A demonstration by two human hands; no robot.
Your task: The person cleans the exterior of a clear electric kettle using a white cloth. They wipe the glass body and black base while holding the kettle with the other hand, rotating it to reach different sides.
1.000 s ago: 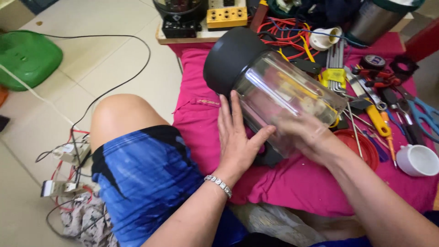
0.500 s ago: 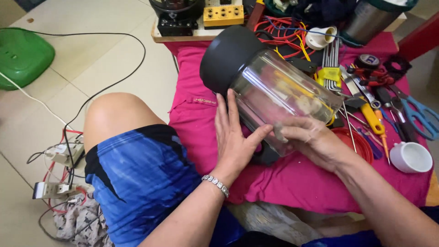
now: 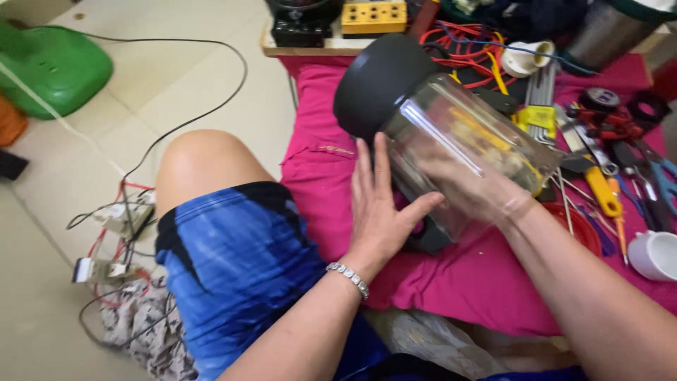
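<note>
I hold a clear jar (image 3: 465, 152) with a wide black base (image 3: 377, 85), tipped on its side above the pink cloth (image 3: 317, 183). The base points away from me and to the left; the open mouth faces my right arm. The wall is see-through, with yellow tools showing behind it. My left hand (image 3: 381, 208) lies flat against the outside, fingers spread, thumb hooked under the wall. My right hand (image 3: 469, 187) is pushed inside through the mouth, blurred behind the glass, so I cannot tell how its grip stands. A white cup (image 3: 652, 255) sits well apart to the right.
</note>
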